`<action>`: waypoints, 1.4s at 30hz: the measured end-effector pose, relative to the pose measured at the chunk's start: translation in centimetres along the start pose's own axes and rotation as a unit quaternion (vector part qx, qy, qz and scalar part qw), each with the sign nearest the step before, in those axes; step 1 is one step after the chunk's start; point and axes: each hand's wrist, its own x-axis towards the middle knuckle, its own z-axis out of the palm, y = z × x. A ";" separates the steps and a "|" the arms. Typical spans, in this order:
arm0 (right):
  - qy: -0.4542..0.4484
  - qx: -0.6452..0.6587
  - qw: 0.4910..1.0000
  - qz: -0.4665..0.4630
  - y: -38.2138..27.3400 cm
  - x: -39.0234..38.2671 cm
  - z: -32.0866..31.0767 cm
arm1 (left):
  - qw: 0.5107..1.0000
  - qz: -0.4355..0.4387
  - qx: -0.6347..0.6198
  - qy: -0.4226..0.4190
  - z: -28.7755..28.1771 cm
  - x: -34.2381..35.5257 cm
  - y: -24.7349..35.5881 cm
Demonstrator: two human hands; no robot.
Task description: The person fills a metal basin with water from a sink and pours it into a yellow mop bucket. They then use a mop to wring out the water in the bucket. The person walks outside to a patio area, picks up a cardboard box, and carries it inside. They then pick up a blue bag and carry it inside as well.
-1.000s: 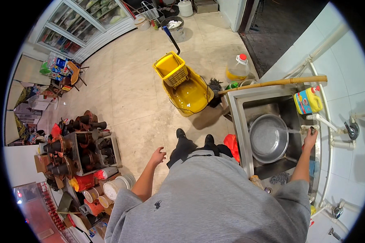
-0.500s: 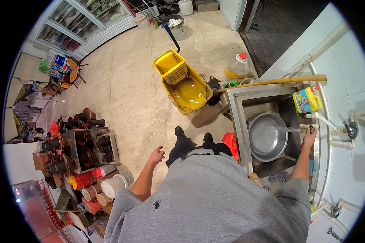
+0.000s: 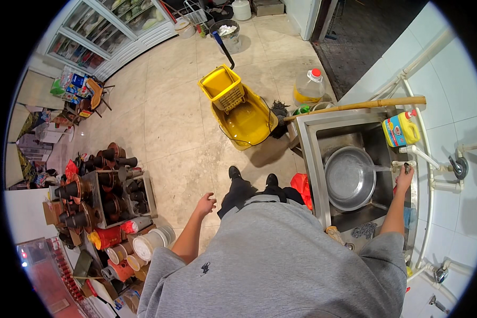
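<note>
At the right, my right hand (image 3: 404,178) is closed on the handle of a tap (image 3: 397,166) at the sink's wall side. Water streams from this tap into a round metal basin (image 3: 350,180), which sits inside the stainless steel sink (image 3: 319,159). My left hand (image 3: 206,204) hangs over the floor beside my leg, holding nothing, its fingers loosely curled and apart. A yellow detergent jug (image 3: 400,131) with a red cap stands on the sink's far right corner. Lying across the far rim is a wooden pole (image 3: 365,105) with a dark mop head (image 3: 280,110).
A yellow mop bucket (image 3: 244,124) with wringer stands on the tiled floor ahead, near a large clear bottle (image 3: 309,87). Stacked pots (image 3: 79,188) and white tubs (image 3: 149,244) crowd the left. A glass-door refrigerator (image 3: 106,32) stands far left; a doorway (image 3: 355,42) opens far right.
Almost nothing differs. Water keeps running into the basin, and my right hand stays at the tap.
</note>
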 end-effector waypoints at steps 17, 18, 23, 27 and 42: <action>-0.004 0.002 1.000 -0.007 -0.4 -0.3 0.1 | 1.000 -0.012 -0.006 -0.007 0.1 -0.1 0.4; -0.006 0.006 1.000 -0.003 -0.4 -0.3 0.2 | 1.000 -0.016 -0.001 -0.011 0.1 -0.1 0.5; 0.003 0.006 1.000 0.000 -0.6 -0.3 0.3 | 1.000 -0.005 -0.011 -0.007 0.0 0.1 0.4; 0.004 0.016 1.000 -0.002 -0.5 -0.4 0.2 | 1.000 -0.005 -0.008 -0.006 -0.1 0.3 0.3; 0.126 -0.195 0.960 -0.157 8.6 4.4 -2.6 | 0.996 0.031 -0.033 -0.072 -0.1 2.6 2.4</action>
